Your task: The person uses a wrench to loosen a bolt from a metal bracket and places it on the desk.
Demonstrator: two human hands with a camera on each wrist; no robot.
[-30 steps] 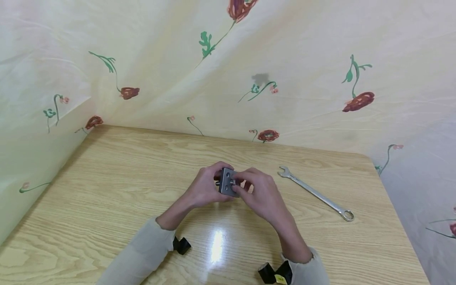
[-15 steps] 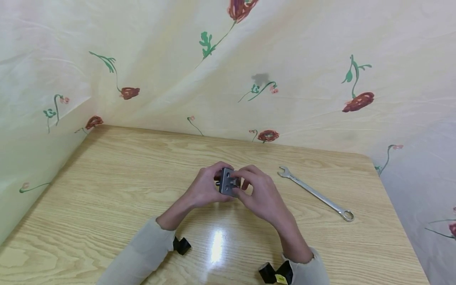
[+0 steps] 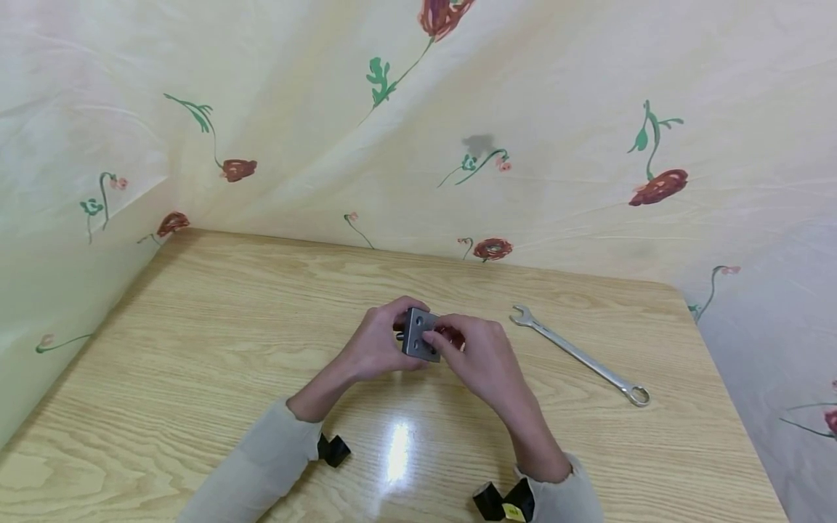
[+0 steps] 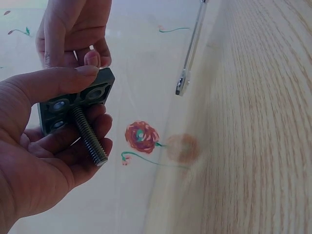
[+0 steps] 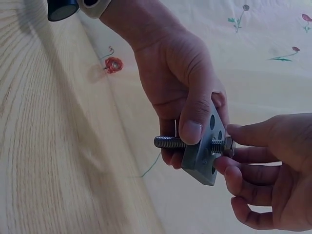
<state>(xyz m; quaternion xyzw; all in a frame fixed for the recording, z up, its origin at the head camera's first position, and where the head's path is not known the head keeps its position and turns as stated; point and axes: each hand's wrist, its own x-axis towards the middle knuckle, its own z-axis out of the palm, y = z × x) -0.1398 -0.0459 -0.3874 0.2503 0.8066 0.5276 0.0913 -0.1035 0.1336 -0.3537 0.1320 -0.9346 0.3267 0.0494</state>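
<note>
One silver, threaded metal bolt (image 4: 89, 136) with a hexagonal head ran through a grey, square metal block (image 5: 201, 163) pierced by several holes, both held above the pale wood-grain tabletop (image 3: 216, 327). Of the hands, the left hand (image 3: 374, 343) gripped the block's edges, while the right hand (image 3: 482, 357) pinched the bolt's head. A long silver metal wrench (image 3: 578, 353) lay to their right; cream, flower-patterned cloth (image 3: 294, 196) hung behind.
</note>
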